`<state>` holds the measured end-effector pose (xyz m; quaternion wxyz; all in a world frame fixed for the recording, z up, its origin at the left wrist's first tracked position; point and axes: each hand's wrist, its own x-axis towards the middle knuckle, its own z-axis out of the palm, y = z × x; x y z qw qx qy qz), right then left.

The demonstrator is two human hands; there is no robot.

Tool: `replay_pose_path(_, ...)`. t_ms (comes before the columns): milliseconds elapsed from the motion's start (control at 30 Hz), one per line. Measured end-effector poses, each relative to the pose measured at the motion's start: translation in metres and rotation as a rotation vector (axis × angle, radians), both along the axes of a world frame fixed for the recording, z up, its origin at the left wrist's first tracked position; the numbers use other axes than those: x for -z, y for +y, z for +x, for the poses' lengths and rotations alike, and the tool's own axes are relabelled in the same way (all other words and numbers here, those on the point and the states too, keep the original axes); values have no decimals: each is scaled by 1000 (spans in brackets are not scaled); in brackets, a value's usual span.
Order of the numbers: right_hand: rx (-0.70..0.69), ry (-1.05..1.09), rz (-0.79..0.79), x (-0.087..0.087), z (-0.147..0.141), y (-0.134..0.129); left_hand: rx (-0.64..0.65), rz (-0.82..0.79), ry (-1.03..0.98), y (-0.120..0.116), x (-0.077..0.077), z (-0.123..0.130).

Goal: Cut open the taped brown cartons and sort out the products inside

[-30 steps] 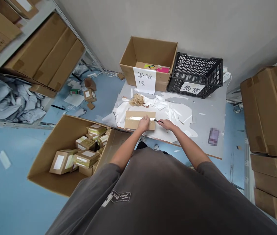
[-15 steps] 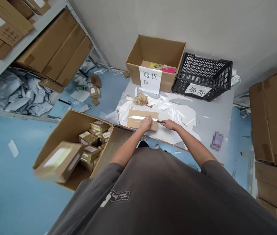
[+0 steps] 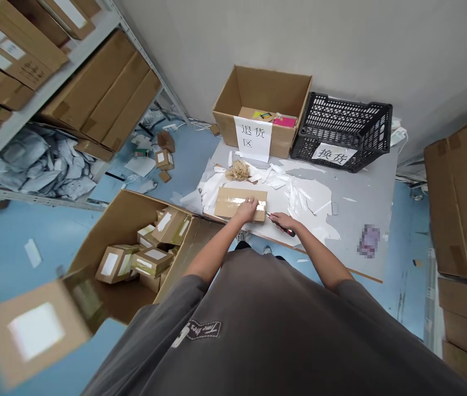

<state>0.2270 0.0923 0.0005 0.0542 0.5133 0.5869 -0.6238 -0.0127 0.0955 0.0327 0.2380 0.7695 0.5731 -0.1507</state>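
Observation:
A flat cardboard box (image 3: 227, 202) with shiny clear tape along its top lies near the front edge of the table. My left hand (image 3: 248, 209) presses on its right part, fingers drawn together on the cardboard. Just right of the box, my right hand (image 3: 285, 220) is closed round a black and red box cutter (image 3: 290, 231), whose blade end points at the box's right edge. White paper scraps (image 3: 297, 192) and a crumpled tan bundle (image 3: 238, 170) lie behind the box.
At the back stand a cardboard bin (image 3: 225, 122) with a paper sign and a black crate (image 3: 349, 135). A large carton (image 3: 88, 234) of small boxes is at the left, with a blurred box (image 3: 35, 330) in mid-air beside it. Shelves (image 3: 62, 80) stand further left.
My right hand has turned and drawn the cutter slightly down and back, showing more of its handle. Boxes in the carton have shifted, and a blurred box appears further left and lower.

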Motion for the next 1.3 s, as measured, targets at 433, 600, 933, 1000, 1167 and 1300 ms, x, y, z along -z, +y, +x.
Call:
replay_pose_path(433, 22, -156, 378, -7, 9, -6, -115, 66, -14, 38, 24, -46)
replay_pose_path(600, -48, -266, 447, -5, 2, -1, -71, 148, -36, 31, 28, -47)
replay_pose_path(933, -192, -482, 589, -10, -14, 6, -107, 256, -55, 10, 43, -38)
replay_pose_path(1000, -195, -504, 608, -10, -16, 6, -113, 256, -66, 9, 44, -38)
replay_pose_path(1167, -207, -535, 612, -9, -15, 7, -122, 259, -72, 6, 47, -38)
replay_pose_path(1300, -195, -523, 618, -7, -12, 17, -128, 254, -79, 5, 48, -38)
